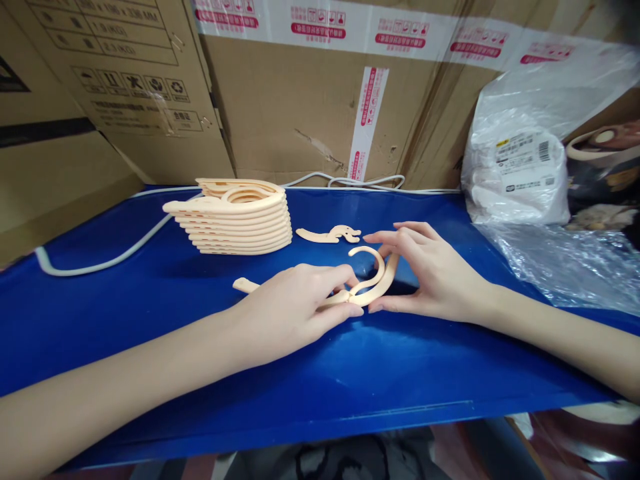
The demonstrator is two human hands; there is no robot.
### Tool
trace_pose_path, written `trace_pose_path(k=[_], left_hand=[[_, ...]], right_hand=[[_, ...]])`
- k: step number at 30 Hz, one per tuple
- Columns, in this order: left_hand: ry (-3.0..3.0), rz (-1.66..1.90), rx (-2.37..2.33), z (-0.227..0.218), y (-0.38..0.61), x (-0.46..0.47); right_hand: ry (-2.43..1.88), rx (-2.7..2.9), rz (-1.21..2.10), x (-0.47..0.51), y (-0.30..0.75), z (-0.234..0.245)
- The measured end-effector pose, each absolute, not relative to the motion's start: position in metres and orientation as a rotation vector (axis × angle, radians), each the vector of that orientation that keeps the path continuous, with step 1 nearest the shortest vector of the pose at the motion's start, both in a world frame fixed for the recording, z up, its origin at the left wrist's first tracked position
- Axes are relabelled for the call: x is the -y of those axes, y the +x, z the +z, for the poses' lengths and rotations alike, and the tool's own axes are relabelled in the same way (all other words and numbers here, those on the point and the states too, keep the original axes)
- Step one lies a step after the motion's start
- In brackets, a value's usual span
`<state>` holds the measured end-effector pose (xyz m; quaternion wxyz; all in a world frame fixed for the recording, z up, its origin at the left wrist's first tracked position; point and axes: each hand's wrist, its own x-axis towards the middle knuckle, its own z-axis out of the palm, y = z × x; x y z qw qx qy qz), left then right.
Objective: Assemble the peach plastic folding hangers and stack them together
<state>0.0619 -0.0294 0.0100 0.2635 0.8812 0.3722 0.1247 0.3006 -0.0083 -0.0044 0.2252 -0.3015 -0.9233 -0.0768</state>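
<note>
A cream plastic hanger [373,277] with a curved hook lies on the blue mat [150,293]. My left hand [295,303] is closed on the hanger's arm, pinching it with thumb and fingers. My right hand [425,270] grips the hook end from the right, its fingers curled around the curved part. Just behind the hands lies a loose cream hanger piece [330,234]. A stack of several folded cream hangers [235,217] stands further back to the left.
Cardboard boxes [310,100] wall off the back. A white cable [100,263] runs along the mat's left and rear edge. A clear plastic bag with white goods [520,167] sits at the right, with crumpled plastic film [565,263] beside it.
</note>
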Motion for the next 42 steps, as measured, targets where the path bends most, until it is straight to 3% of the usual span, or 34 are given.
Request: trace_pose_path(k=[13, 18, 28, 42], left_hand=[[2.387, 0.352, -1.065, 0.007, 0.059, 0.027], [2.335, 0.379, -1.09, 0.009, 0.06, 0.028], [2.459, 0.373, -1.064, 0.003, 0.06, 0.027], [2.864, 0.414, -0.893, 0.0, 0.056, 0.025]], right_hand=[[-0.695, 2.498, -0.484, 0.016, 0.304, 0.011], [-0.559, 2.537, -0.367, 0.019, 0.3, 0.005], [-0.691, 2.559, -0.08, 0.011, 0.297, -0.007], [-0.99, 2.45, -0.089, 0.0, 0.302, -0.005]])
